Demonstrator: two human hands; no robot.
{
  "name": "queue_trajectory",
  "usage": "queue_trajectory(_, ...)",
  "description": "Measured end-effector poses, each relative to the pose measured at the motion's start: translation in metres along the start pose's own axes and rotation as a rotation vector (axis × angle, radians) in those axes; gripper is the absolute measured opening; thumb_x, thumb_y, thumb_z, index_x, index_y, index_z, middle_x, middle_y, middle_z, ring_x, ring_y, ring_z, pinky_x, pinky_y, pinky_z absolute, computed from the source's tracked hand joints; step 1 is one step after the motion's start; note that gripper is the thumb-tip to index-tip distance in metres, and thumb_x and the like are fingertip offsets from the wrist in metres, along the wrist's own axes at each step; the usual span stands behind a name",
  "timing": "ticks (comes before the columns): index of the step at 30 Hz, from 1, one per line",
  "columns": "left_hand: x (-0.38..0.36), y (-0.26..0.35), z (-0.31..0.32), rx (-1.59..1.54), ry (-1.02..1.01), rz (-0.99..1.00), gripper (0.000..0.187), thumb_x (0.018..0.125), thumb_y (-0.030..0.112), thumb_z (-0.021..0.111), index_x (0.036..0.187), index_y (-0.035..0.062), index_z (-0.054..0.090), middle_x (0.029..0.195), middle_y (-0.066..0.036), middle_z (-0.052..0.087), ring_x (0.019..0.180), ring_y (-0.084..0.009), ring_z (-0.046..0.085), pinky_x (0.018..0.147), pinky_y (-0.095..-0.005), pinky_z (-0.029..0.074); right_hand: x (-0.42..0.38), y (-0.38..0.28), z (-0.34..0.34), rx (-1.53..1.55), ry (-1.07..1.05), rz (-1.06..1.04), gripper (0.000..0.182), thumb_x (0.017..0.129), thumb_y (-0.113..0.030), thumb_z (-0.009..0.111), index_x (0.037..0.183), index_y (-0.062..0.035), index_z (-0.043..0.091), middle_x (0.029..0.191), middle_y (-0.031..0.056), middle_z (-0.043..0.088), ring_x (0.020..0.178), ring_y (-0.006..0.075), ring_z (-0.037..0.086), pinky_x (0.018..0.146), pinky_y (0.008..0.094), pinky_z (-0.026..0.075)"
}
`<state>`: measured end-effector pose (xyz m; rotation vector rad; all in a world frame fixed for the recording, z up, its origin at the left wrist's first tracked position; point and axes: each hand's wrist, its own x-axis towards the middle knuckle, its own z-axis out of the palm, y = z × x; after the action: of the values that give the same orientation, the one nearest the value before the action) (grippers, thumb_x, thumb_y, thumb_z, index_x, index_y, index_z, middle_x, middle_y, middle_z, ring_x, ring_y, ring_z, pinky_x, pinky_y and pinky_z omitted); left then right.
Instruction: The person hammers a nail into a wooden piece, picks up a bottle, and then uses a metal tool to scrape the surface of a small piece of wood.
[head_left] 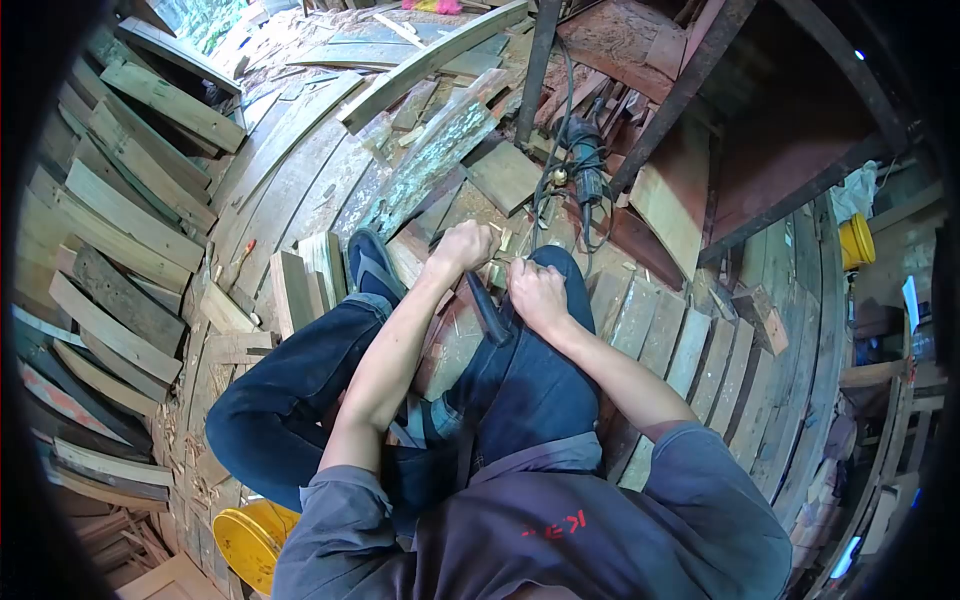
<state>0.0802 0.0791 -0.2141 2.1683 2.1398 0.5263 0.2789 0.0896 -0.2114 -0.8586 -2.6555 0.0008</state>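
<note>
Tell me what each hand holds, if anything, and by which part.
It cannot be told: the left hand and right hand hide whatever they may grip. Whether either holds the dark bar between them is unclear.

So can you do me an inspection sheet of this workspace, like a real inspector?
Surface: plank floor, strewn with wood bits.
Job's things: dark handle by the right leg; its kind is unclear.
Clutter: power tool ahead; wood blocks by the left shoe.
Hands: left and right both curled; grip contents unclear.
Cables: black cord near the power tool.
Surroundings: stacked boards left; yellow bucket lower left.
</note>
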Motion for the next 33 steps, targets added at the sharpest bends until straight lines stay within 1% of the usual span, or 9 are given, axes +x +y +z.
queue_trajectory(10, -0.001, 0.001, -0.001, -0.053, -0.161, -0.147, 0.039, 0.091, 0.031, 0.051, 0.072, 0.0010, 0.066, 0.071, -0.026, 0.064, 0.072, -0.0427, 0.067, 0.068, -0.0509, 0.055, -0.003, -0.015, -0.003, -0.045, 0.005, 0.044, 0.010, 0.085, -0.013, 0.054, 0.083, -0.0040, 0.055, 0.067, 0.0136, 0.065, 0.057, 0.0257, 0.068, 0.064, 0.0414, 0.056)
queue_trajectory(13, -0.003, 0.004, -0.011, -0.047, -0.107, -0.122, 0.040, 0.091, 0.032, 0.051, 0.069, 0.0022, 0.066, 0.069, -0.025, 0.064, 0.071, -0.0424, 0.067, 0.068, -0.0507, 0.055, 0.006, -0.020, -0.017, 0.037, -0.143, 0.099, 0.012, 0.084, -0.013, 0.054, 0.082, -0.0020, 0.057, 0.062, 0.0169, 0.065, 0.058, 0.0266, 0.069, 0.059, 0.0437, 0.055)
queue_trajectory(14, -0.002, 0.004, -0.013, -0.026, -0.094, -0.129, 0.040, 0.091, 0.032, 0.051, 0.068, 0.0024, 0.066, 0.068, -0.025, 0.064, 0.070, -0.0419, 0.067, 0.066, -0.0500, 0.055, 0.010, -0.018, -0.015, 0.093, -0.109, 0.119, 0.017, 0.083, -0.014, 0.055, 0.080, 0.0006, 0.063, 0.061, 0.0213, 0.065, 0.061, 0.0306, 0.070, 0.057, 0.0463, 0.055)
queue_trajectory(18, 0.005, 0.026, -0.040, 0.086, -0.020, -0.129, 0.040, 0.089, 0.033, 0.053, 0.066, 0.0031, 0.067, 0.067, -0.023, 0.065, 0.067, -0.0389, 0.068, 0.062, -0.0466, 0.056, 0.030, -0.010, -0.055, 0.212, -0.253, 0.213, 0.025, 0.084, -0.021, 0.056, 0.077, -0.0009, 0.070, 0.074, 0.0245, 0.067, 0.068, 0.0404, 0.069, 0.064, 0.0505, 0.055)
queue_trajectory(23, 0.011, 0.060, -0.056, 0.126, -0.010, -0.210, 0.040, 0.091, 0.029, 0.049, 0.067, 0.0043, 0.070, 0.071, -0.021, 0.067, 0.067, -0.0353, 0.069, 0.061, -0.0426, 0.057, 0.036, -0.012, -0.077, 0.296, -0.179, 0.360, 0.033, 0.086, -0.025, 0.055, 0.074, 0.0027, 0.068, 0.073, 0.0286, 0.064, 0.071, 0.0439, 0.067, 0.068, 0.0525, 0.054)
queue_trajectory(27, 0.011, 0.077, -0.054, 0.025, -0.100, -0.423, 0.041, 0.092, 0.026, 0.046, 0.072, 0.0005, 0.071, 0.079, -0.024, 0.069, 0.078, -0.0368, 0.071, 0.074, -0.0437, 0.057, 0.024, -0.030, -0.096, 0.305, -0.202, 0.392, 0.034, 0.087, -0.023, 0.052, 0.074, 0.0037, 0.067, 0.073, 0.0297, 0.064, 0.071, 0.0452, 0.066, 0.069, 0.0530, 0.054)
queue_trajectory(28, 0.007, 0.078, -0.053, -0.006, -0.047, -0.387, 0.034, 0.088, 0.020, 0.048, 0.071, 0.0010, 0.070, 0.073, -0.026, 0.066, 0.072, -0.0408, 0.068, 0.067, -0.0483, 0.056, 0.019, -0.032, -0.095, 0.334, -0.184, 0.417, 0.033, 0.087, -0.022, 0.051, 0.073, 0.0033, 0.068, 0.073, 0.0297, 0.064, 0.071, 0.0457, 0.066, 0.069, 0.0533, 0.054)
queue_trajectory(31, 0.006, 0.074, -0.063, 0.017, -0.078, -0.227, 0.035, 0.088, 0.022, 0.049, 0.071, 0.0000, 0.070, 0.074, -0.027, 0.066, 0.073, -0.0410, 0.068, 0.067, -0.0487, 0.056, 0.013, -0.037, -0.083, 0.420, -0.116, 0.531, 0.035, 0.089, -0.022, 0.049, 0.074, 0.0049, 0.067, 0.073, 0.0311, 0.064, 0.070, 0.0474, 0.066, 0.070, 0.0550, 0.053)
queue_trajectory(33, 0.006, 0.063, -0.052, -0.016, -0.067, -0.247, 0.037, 0.089, 0.024, 0.049, 0.071, -0.0013, 0.069, 0.073, -0.027, 0.065, 0.072, -0.0418, 0.068, 0.068, -0.0501, 0.055, 0.007, -0.042, -0.070, 0.442, -0.055, 0.596, 0.037, 0.090, -0.022, 0.049, 0.075, 0.0056, 0.067, 0.074, 0.0320, 0.063, 0.070, 0.0480, 0.065, 0.069, 0.0558, 0.052)
